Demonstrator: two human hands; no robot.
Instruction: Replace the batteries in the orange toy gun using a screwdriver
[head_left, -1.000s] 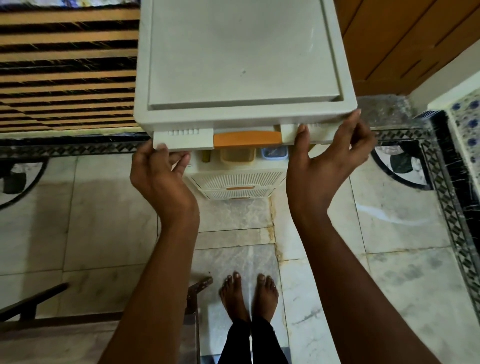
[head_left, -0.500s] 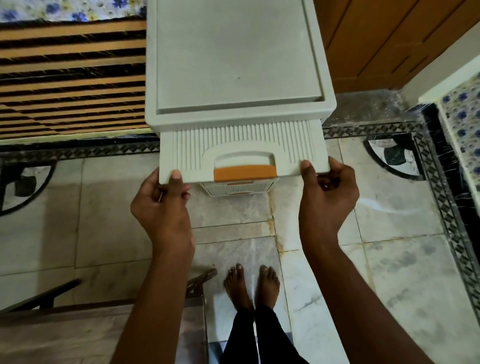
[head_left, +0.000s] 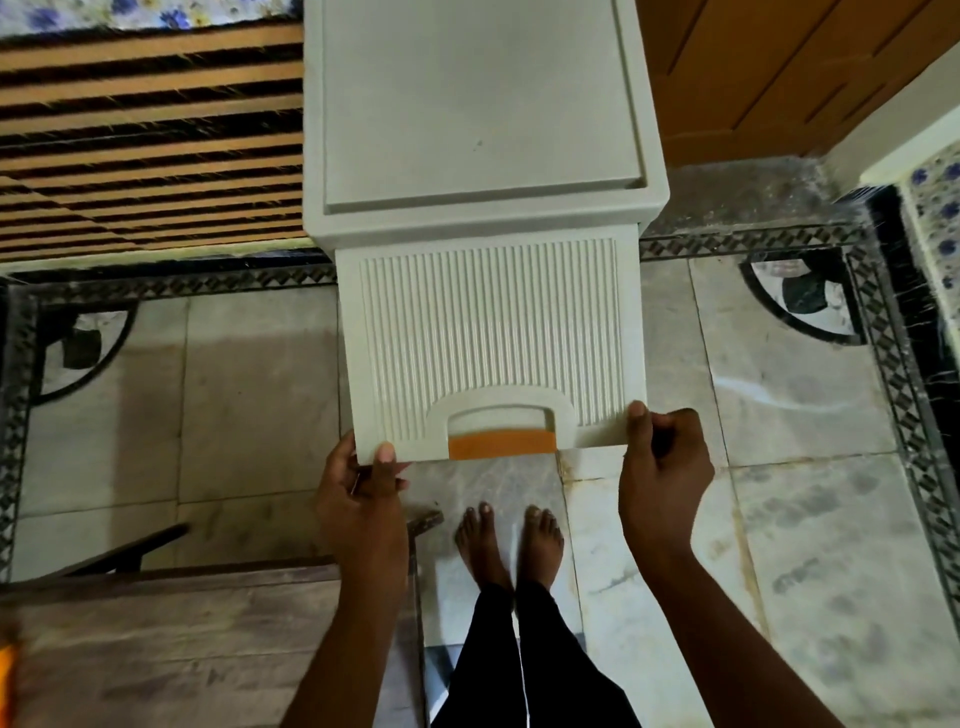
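L hand (head_left: 358, 493) & R hand (head_left: 662, 467) grip ribbed drawer front (head_left: 491, 338); no legible writing.

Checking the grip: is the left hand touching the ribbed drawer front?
Touching. Head view shows the left hand pinching the ribbed drawer front at its lower left corner, thumb on top.

Drawer (head_left: 488, 332) interior hidden behind its ribbed front; contents can't be told. Cabinet (head_left: 467, 104) top cut off by upper edge, lower tiers hidden under the tilted front. Left grip (head_left: 363, 499): only thumb visible on front, other fingers tucked behind panel's lower corner. Right grip (head_left: 665, 467): fingertips curled out of sight behind opposite corner. Both forearms cut off at bottom edge. Orange scrap (head_left: 6, 675) at left edge, blurred, mostly out of frame, unidentifiable. Desk (head_left: 208, 649) cropped at left and bottom. Dark bar (head_left: 130, 545) beyond desk partly hidden, unclear what. Legs cropped below knees.
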